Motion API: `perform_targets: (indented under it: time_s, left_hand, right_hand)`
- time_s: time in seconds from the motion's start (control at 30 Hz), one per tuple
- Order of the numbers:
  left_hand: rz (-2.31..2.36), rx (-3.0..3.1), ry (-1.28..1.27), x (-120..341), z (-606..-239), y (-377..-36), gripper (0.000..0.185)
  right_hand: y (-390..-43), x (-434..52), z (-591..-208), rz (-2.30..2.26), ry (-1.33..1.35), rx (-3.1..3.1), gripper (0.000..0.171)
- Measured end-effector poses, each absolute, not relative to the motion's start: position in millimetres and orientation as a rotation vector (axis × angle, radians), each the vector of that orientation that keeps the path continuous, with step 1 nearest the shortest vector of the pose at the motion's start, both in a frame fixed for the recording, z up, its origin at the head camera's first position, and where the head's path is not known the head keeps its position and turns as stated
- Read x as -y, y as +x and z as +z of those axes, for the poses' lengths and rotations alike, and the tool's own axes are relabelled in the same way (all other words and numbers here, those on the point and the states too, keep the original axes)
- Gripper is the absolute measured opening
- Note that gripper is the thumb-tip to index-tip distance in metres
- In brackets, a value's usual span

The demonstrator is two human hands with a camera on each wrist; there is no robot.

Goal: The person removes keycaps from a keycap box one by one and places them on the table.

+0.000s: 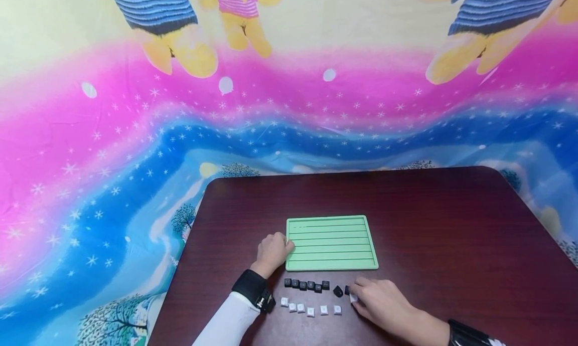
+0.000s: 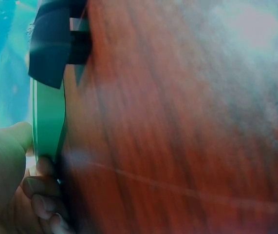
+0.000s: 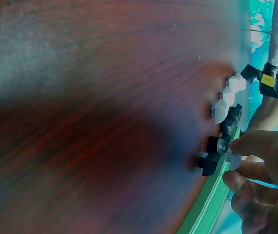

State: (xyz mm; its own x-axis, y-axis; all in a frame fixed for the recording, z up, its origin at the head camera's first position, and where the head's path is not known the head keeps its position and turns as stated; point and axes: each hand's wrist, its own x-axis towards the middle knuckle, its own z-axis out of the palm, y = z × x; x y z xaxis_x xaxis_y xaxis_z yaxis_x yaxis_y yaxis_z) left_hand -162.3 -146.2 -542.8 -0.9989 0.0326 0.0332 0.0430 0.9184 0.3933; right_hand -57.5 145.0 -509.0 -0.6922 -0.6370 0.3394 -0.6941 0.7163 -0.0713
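Observation:
My left hand [image 1: 272, 250] grips the left edge of a light green ridged board [image 1: 331, 244], thumb on top; in the left wrist view the fingers curl at the board's edge [image 2: 49, 114]. Between thumb and fingertips my right hand [image 1: 384, 302] pinches a small white keycap [image 3: 234, 160], just to the right of the loose keycaps. A row of several black keycaps [image 1: 303, 286] lies along the board's near side. One black keycap [image 1: 337, 291] sits turned askew, and another [image 1: 347, 290] is partly hidden by the right fingers. Closer to me runs a row of several white keycaps [image 1: 310, 312].
Everything lies on a dark reddish-brown wooden table [image 1: 442, 225] with rounded far corners. Behind it hangs a colourful printed cloth [image 1: 289, 95]. Each wrist wears a black band, the left one [image 1: 253, 288] beside the white keycaps.

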Motion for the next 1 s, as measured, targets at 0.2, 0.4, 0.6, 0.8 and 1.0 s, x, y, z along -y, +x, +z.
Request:
perform_targets:
  time_s: [0.2,0.4,0.6,0.8,1.0]
  left_hand:
    - [-0.626,3.063,-0.051,146,-542,-163,0.052]
    - [-0.625,3.065,-0.055,146,-542,-163,0.052]
    - [-0.617,3.058,-0.062,146,-542,-163,0.052]
    - [-0.606,3.06,-0.065,145,-542,-162,0.052]
    - [-0.611,3.067,-0.065,144,-539,-161,0.052]
  right_hand:
    - [-55,-146,-512,0.268,1.058,2.665,0.019]
    - [-53,-147,-516,0.265,1.063,2.672,0.022]
    - [-54,-149,-521,0.261,1.079,2.662,0.021]
    - [-54,-151,-523,0.251,1.082,2.684,0.02]
    - [-55,-151,-523,0.242,1.081,2.705,0.019]
